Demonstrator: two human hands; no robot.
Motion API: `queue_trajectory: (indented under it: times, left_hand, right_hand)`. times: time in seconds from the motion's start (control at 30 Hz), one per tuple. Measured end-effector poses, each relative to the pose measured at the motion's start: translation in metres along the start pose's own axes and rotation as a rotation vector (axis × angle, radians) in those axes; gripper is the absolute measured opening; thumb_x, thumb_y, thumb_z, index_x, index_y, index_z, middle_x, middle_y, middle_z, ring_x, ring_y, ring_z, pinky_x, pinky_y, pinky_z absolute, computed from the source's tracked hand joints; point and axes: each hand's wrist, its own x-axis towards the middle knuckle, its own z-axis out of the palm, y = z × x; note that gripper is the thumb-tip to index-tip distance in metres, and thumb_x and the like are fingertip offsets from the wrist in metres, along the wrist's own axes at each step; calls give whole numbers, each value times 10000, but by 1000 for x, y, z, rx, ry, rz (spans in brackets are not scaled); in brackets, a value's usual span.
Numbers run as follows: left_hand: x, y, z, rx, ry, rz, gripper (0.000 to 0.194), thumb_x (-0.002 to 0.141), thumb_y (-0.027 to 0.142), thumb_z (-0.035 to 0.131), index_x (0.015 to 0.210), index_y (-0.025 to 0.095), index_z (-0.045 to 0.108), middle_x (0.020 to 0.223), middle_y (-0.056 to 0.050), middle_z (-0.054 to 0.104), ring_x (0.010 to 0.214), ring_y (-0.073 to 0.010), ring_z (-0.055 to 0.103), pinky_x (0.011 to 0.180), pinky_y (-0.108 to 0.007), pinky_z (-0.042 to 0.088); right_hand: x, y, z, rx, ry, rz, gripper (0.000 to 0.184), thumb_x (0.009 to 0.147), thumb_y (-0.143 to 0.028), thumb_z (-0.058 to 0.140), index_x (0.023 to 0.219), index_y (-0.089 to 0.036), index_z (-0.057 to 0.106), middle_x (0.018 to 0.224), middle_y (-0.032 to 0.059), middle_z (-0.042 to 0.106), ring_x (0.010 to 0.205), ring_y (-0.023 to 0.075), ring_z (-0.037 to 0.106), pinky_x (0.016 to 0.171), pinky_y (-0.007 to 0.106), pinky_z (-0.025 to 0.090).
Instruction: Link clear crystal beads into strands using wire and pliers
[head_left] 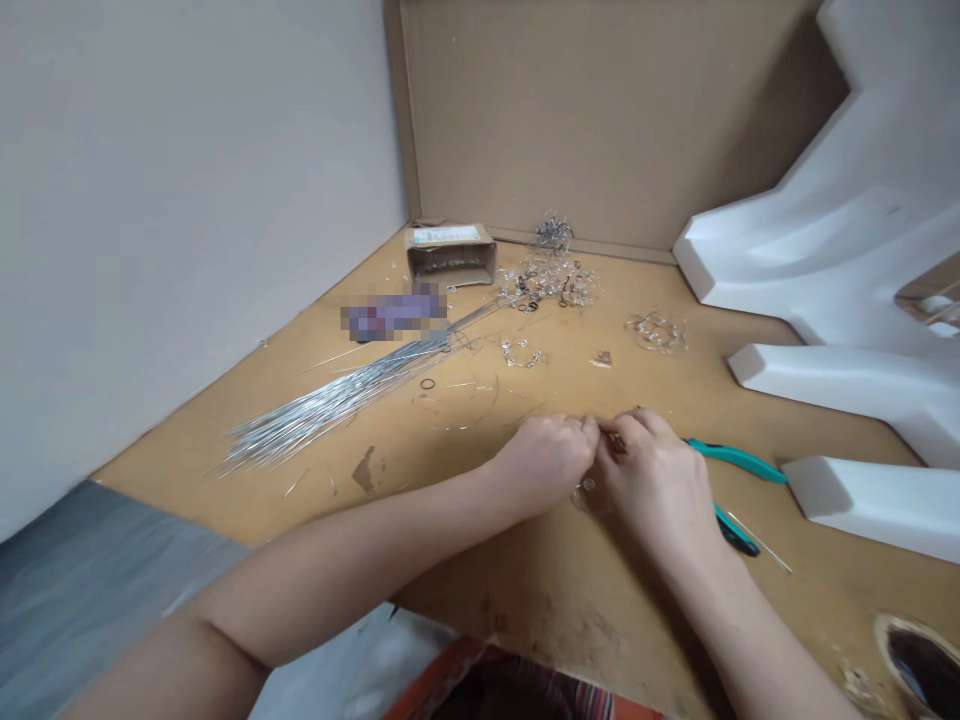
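Note:
My left hand [551,455] and my right hand [660,485] meet fingertip to fingertip low over the table, both with fingers pinched. Whatever they grip is mostly hidden by the fingers. Just below the fingertips shows a small loop of thin wire with clear beads [585,488]; I cannot tell if it is held or lies on the table. Teal-handled pliers [739,460] lie partly under my right hand, their jaws hidden. Beyond the hands is a small ring of beaded wire [521,353].
A bundle of straight silvery wires [322,410] lies left on the tan table [450,520]. Behind are a small open cardboard box [452,255], a blurred purple item [397,313] and a heap of beaded wire pieces [551,283]. White foam blocks [885,500] stand right.

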Motion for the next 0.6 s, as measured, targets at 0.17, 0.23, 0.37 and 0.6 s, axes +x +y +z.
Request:
queue_trajectory:
  times: [0.17, 0.23, 0.37, 0.6]
  left_hand:
    - [1, -10, -1, -141, 76, -28, 204, 887, 181, 351, 964, 134, 534, 823, -68, 643, 780, -182, 599, 694, -286, 443]
    - [2, -13, -1, -229, 128, -77, 208, 894, 204, 348, 926, 155, 548, 819, -49, 646, 768, -163, 597, 688, -268, 433]
    - [4, -14, -4, -485, 183, -230, 146, 866, 242, 416, 852, 185, 549, 696, 28, 616, 604, -98, 546, 585, -207, 397]
    - [7, -18, -15, -1070, 66, -408, 125, 820, 278, 492, 770, 169, 525, 512, 73, 496, 429, -58, 486, 464, -168, 384]
  right_hand:
    - [6, 13, -2, 205, -2, 25, 184, 770, -217, 481, 812, -201, 659, 802, 35, 611, 617, 136, 565, 576, 254, 424]
    - [7, 17, -2, 284, -20, 4, 206, 769, -217, 484, 852, -209, 673, 814, 32, 605, 591, 121, 556, 571, 250, 437]
    - [8, 21, -3, 346, -44, -2, 202, 770, -206, 487, 843, -212, 675, 807, 29, 595, 588, 114, 556, 574, 246, 444]
    - [6, 21, -8, 375, -74, 38, 168, 761, -213, 499, 814, -224, 658, 798, 9, 589, 573, 104, 540, 556, 239, 436]
